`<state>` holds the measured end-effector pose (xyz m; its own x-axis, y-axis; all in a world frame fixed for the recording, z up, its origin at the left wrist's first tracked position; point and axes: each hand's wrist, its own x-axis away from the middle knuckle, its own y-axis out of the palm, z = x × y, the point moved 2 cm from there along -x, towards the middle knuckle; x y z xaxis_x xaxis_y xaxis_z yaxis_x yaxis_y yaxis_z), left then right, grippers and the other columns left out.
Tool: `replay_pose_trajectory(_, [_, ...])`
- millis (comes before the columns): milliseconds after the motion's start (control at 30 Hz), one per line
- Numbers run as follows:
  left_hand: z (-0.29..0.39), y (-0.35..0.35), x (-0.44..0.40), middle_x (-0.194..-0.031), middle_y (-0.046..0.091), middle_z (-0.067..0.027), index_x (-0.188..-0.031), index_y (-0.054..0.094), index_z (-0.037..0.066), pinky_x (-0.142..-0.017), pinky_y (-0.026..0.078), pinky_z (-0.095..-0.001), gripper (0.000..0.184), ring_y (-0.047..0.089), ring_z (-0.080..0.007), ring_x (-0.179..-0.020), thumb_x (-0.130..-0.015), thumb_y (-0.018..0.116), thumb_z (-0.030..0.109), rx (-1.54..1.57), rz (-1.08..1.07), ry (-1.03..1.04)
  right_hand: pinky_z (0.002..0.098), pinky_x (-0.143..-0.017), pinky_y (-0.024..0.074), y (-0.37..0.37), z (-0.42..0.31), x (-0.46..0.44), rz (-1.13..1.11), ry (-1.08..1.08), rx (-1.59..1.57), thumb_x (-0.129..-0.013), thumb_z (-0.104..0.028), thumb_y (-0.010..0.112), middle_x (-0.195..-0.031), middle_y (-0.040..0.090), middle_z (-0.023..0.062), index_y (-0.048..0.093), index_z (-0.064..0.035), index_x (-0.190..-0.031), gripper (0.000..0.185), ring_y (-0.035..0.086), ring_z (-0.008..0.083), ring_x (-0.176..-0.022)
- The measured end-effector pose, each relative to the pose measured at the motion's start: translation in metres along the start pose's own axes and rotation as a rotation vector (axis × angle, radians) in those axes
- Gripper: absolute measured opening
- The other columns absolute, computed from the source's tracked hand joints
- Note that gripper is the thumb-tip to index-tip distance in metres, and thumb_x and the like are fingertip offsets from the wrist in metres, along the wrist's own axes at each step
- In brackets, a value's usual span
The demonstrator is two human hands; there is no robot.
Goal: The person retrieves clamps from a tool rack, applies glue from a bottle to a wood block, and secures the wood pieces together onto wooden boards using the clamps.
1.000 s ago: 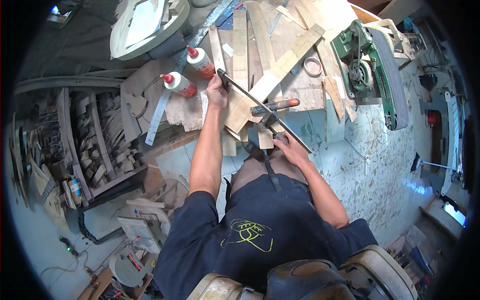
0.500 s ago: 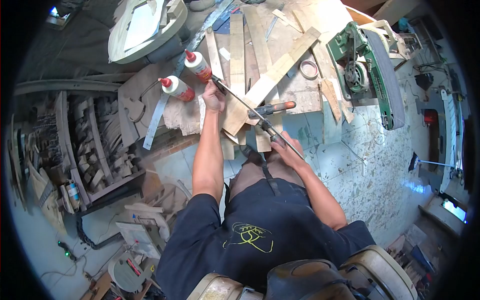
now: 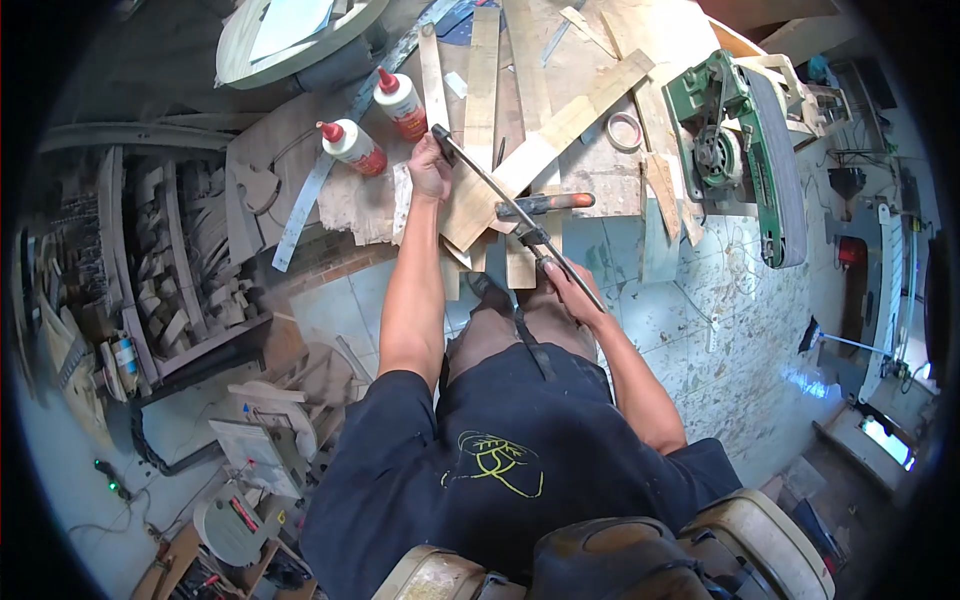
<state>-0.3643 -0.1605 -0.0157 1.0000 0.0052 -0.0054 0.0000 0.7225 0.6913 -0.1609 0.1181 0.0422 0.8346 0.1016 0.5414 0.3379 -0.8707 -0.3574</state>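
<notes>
A long metal bar clamp point(image 3: 492, 183) slants across the front of the workbench, above crossed wooden strips. My left hand point(image 3: 430, 168) is closed on its upper end, near the dark jaw. My right hand point(image 3: 572, 290) grips the lower part by the sliding jaw and screw handle. Another clamp with an orange-tipped handle point(image 3: 560, 203) lies at the bench edge, just under the bar. Beneath the bar a light wooden strip point(image 3: 590, 108) runs diagonally over other strips. Two white glue bottles with red caps point(image 3: 401, 104) point(image 3: 352, 148) are left of my left hand.
A green belt sander point(image 3: 745, 150) stands at the right of the bench point(image 3: 600, 180). A tape roll point(image 3: 624, 132) lies near it. At the upper left is a round wooden piece point(image 3: 235, 50) with papers. Shelves of wood offcuts point(image 3: 180, 260) are at the left.
The view has shifted slightly. Both hands keep their hold on the bar clamp, whose bar has turned a little between frames.
</notes>
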Motion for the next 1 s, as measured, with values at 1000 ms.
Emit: replay_pose_trajectory(1000, [0.009,0.009,0.005,-0.076,0.056,-0.0102,-0.083,0.06,0.003,-0.069,0.041,-0.0325,0.051,0.051,-0.022,-0.071,-0.098,0.055,0.051,0.103,-0.01,0.09,0.0386,-0.065,0.048,-0.004,0.013,-0.012,-0.055,0.01,0.049,-0.098,-0.038,0.066,-0.076,0.064,0.0131,0.062,0.0011,-0.102,0.04,0.062,0.0221,-0.07])
